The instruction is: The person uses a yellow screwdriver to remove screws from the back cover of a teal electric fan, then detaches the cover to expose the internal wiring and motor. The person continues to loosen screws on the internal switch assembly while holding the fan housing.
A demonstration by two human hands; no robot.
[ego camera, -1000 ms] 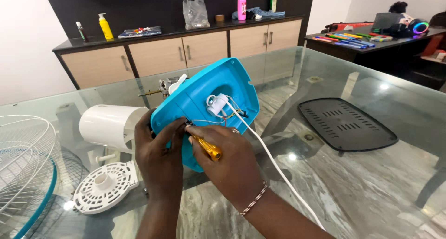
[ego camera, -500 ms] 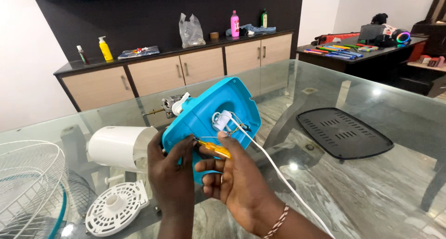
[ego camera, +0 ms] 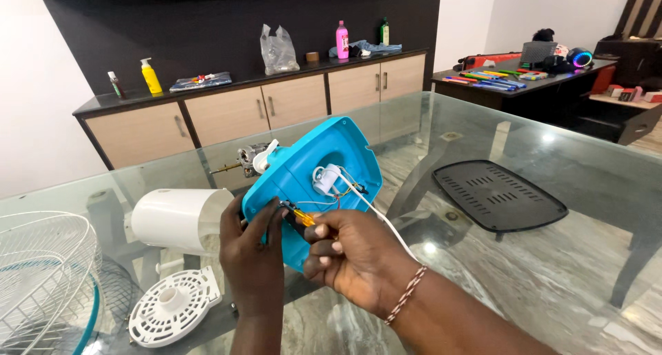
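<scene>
My left hand grips the lower left edge of a tilted blue plastic fan base, its underside facing me. My right hand holds a small yellow-handled screwdriver, its tip against the blue base near my left fingers. A white cable clamp and a white cord sit on the base's underside, and the cord runs down past my right wrist. A metal motor part pokes out behind the base's upper left edge.
On the glass table lie a white motor cover, a round white vented plate, a wire fan guard at the left and a black vented panel at the right. A cabinet with bottles stands behind.
The view shifted slightly, so the base sits a little lower and further right. My hands keep their grip, and the screwdriver stays at the same spot on the base.
</scene>
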